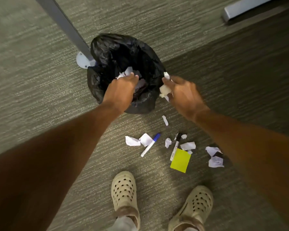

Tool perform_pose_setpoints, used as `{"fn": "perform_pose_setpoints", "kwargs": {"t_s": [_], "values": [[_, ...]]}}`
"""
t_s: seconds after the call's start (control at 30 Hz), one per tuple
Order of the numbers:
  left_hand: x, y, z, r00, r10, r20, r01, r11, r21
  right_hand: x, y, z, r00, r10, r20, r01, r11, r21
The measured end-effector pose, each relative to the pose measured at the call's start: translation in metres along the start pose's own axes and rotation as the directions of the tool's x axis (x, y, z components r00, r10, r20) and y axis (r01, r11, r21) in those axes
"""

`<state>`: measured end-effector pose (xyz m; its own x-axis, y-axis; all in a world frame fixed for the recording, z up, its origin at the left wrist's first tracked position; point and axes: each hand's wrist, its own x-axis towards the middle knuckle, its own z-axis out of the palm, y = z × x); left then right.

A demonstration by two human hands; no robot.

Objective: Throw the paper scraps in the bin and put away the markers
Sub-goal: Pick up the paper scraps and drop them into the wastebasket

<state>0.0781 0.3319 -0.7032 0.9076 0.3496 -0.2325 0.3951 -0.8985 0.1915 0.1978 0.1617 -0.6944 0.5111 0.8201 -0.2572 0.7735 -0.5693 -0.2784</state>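
Note:
A bin lined with a black bag (pixel 117 52) stands on the carpet. My left hand (pixel 122 92) hangs over its mouth, fingers closed on white paper scraps (pixel 126 72). My right hand (pixel 183 95) is at the bin's right rim, holding crumpled scraps (pixel 164 90). On the carpet nearer me lie a blue-capped marker (pixel 150 145), a black-capped marker (pixel 175 146), a yellow sticky note (pixel 180 160) and several white scraps (pixel 132 141) (pixel 215 161).
A grey table leg (pixel 65 25) with a round foot plate (pixel 82 60) stands just left of the bin. A grey bar (pixel 245 7) lies at the top right. My two beige clogs (pixel 123 190) (pixel 197 204) are at the bottom.

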Motion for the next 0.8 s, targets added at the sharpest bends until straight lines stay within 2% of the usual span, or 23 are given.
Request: {"fn": "perform_pose_setpoints", "kwargs": {"t_s": [0.1, 0.2, 0.3, 0.6, 0.73, 0.8], "values": [[-0.002, -0.016, 0.021, 0.989, -0.04, 0.143, 0.04, 0.999, 0.003, 0.016, -0.014, 0.001, 0.998, -0.046, -0.033, 0.043, 0.996, -0.076], [-0.006, -0.022, 0.03, 0.983, -0.061, 0.172, 0.052, 0.997, 0.059, 0.031, -0.026, -0.001, 0.995, -0.069, -0.074, 0.061, 0.993, -0.096], [-0.01, -0.022, 0.033, 0.975, -0.067, 0.212, 0.061, 0.998, 0.033, 0.044, -0.043, -0.001, 0.991, -0.106, -0.083, 0.097, 0.989, -0.112], [-0.04, -0.037, 0.04, 0.983, -0.04, 0.177, 0.021, 0.994, 0.11, 0.101, -0.091, -0.007, 0.977, -0.178, -0.12, 0.158, 0.974, -0.161], [-0.048, -0.043, 0.041, 0.984, 0.002, 0.18, -0.027, 0.99, 0.141, 0.109, -0.097, 0.005, 0.978, -0.196, -0.069, 0.185, 0.973, -0.134], [-0.049, -0.043, 0.041, 0.983, 0.009, 0.184, -0.037, 0.988, 0.149, 0.107, -0.097, 0.019, 0.981, -0.195, 0.011, 0.195, 0.973, -0.121]]}}
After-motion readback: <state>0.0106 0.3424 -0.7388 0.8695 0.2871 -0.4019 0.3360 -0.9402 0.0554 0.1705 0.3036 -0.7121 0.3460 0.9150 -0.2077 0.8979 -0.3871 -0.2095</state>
